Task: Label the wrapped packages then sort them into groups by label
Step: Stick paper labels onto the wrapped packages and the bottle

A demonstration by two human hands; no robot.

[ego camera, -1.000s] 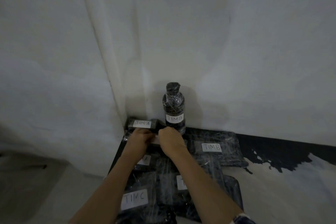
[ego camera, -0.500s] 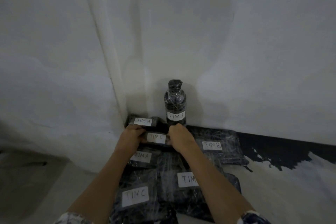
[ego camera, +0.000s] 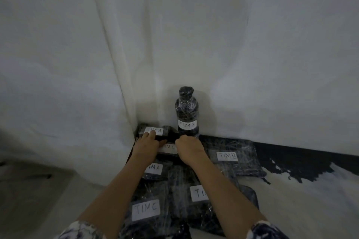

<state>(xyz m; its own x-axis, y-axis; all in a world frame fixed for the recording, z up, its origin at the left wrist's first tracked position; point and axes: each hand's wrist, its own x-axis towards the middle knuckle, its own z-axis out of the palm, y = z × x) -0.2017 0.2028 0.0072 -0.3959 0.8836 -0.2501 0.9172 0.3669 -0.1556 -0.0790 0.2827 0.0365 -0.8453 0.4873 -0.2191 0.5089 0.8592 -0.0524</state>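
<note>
Several black wrapped packages with white labels lie in a wall corner. My left hand (ego camera: 147, 144) and my right hand (ego camera: 189, 147) grip the two ends of a small package labelled TIM C (ego camera: 168, 148). Just behind it lies a package marked TIM A (ego camera: 154, 130), with my left fingertips touching its label. A wrapped bottle labelled TIM B (ego camera: 186, 114) stands upright behind my right hand. A flat TIM B package (ego camera: 233, 158) lies to the right. A second TIM A package (ego camera: 155, 169), a large TIM C package (ego camera: 145, 209) and one with a half-hidden label (ego camera: 198, 193) lie under my forearms.
White walls meet in a corner (ego camera: 124, 103) right behind the packages. A dark band (ego camera: 301, 161) runs along the base of the right wall. Pale bare floor (ego camera: 301, 200) stretches out on the right, and a low ledge (ego camera: 29, 180) is on the left.
Both hands have pushed the small TIM C package slightly away toward the corner; my left fingers now reach onto the far TIM A label. The camera view has tilted a little.
</note>
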